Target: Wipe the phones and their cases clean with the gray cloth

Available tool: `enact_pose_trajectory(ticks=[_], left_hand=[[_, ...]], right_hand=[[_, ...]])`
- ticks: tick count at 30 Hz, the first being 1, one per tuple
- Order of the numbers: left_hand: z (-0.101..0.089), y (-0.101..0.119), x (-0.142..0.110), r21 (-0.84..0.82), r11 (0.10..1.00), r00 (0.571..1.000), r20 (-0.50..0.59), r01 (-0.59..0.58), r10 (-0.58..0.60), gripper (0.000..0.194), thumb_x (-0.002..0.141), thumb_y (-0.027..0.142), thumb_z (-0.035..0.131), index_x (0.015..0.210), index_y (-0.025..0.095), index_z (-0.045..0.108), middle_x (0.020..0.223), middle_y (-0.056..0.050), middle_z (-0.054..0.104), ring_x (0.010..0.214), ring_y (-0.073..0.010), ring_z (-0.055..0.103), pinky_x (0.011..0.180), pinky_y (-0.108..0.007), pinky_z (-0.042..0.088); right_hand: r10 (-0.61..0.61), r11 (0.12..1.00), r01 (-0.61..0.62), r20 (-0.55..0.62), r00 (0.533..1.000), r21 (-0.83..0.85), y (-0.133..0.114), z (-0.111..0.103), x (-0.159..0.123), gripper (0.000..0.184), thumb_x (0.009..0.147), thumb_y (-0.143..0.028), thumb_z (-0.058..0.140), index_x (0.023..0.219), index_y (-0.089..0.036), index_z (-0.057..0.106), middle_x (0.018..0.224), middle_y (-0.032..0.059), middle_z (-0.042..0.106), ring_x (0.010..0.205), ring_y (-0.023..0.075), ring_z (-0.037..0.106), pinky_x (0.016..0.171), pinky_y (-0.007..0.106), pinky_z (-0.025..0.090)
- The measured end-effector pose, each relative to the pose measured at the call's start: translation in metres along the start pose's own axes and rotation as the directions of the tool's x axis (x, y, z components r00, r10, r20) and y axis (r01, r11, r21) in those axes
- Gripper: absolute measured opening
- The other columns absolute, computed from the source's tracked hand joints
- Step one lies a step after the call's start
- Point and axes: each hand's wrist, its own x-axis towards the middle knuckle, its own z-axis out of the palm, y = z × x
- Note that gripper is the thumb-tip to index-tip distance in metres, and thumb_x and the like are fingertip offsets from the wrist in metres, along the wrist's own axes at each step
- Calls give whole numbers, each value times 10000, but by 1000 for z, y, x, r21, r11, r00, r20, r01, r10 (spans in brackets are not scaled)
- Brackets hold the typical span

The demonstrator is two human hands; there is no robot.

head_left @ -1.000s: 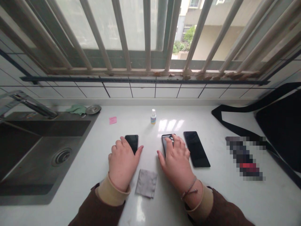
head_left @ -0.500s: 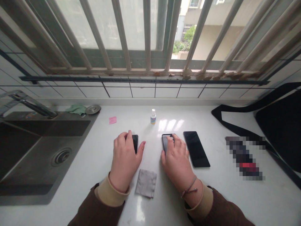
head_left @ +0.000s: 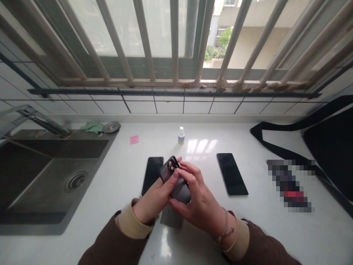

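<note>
Both hands hold one dark phone (head_left: 173,176) lifted off the white counter (head_left: 261,228), its back and camera lenses facing me. My left hand (head_left: 154,197) grips its left edge with the thumb on the back. My right hand (head_left: 197,200) wraps its right side with the fingers curled over it. A second black phone (head_left: 152,173) lies flat on the counter just left of the hands. A third, larger black phone (head_left: 231,173) lies flat to the right. A grey cloth (head_left: 171,220) lies under my wrists, mostly hidden.
A small white dropper bottle (head_left: 181,135) and a pink sticky note (head_left: 134,139) sit toward the wall. A steel sink (head_left: 41,173) with tap (head_left: 41,121) fills the left. A black bag with strap (head_left: 325,147) and a blurred object (head_left: 289,184) lie right.
My right hand lifted the middle phone off the counter and turned it back-side up. My left hand left the left phone and joined it on the lifted phone.
</note>
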Motion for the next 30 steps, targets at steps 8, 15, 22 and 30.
enact_pose_trajectory(ticks=[8, 15, 22, 30], left_hand=[[-9, 30, 22, -487, 848, 909, -416, -211, -13, 250, 1000, 386, 640, 1008, 172, 770, 941, -52, 811, 890, -205, 779, 952, -373, 622], [-18, 37, 24, -518, 794, 859, -512, -319, 11, 320, 1013, 424, 582, 1041, 156, 754, 1002, -84, 797, 996, -244, 768, 1038, -460, 593], [-9, 33, 18, -474, 867, 927, -374, -151, -43, 419, 1027, 506, 577, 1183, 153, 741, 1108, -132, 798, 1089, -279, 762, 1024, -491, 598], [-8, 35, 18, -479, 866, 932, -359, -144, -44, 441, 1010, 548, 595, 1152, 156, 739, 989, -109, 783, 937, -255, 760, 931, -462, 626]], right_hand=[[213, 963, -210, 3, 977, -172, 5, -3, 3, 128, 1095, -225, 515, 1134, -199, 634, 1096, 107, 687, 1060, 267, 645, 970, 465, 560], [229, 935, -55, 477, 849, -352, 5, 8, 1, 297, 951, -374, 812, 1169, -205, 701, 1149, 91, 693, 1074, 299, 629, 898, 453, 560], [211, 949, -52, 505, 837, -311, 4, 9, 2, 250, 929, -306, 840, 1115, -212, 703, 1142, 67, 686, 1078, 277, 626, 915, 414, 557], [125, 987, -55, 499, 857, -153, 0, 7, 0, 99, 960, -153, 696, 1020, -226, 665, 1058, 52, 707, 1045, 234, 633, 936, 363, 529]])
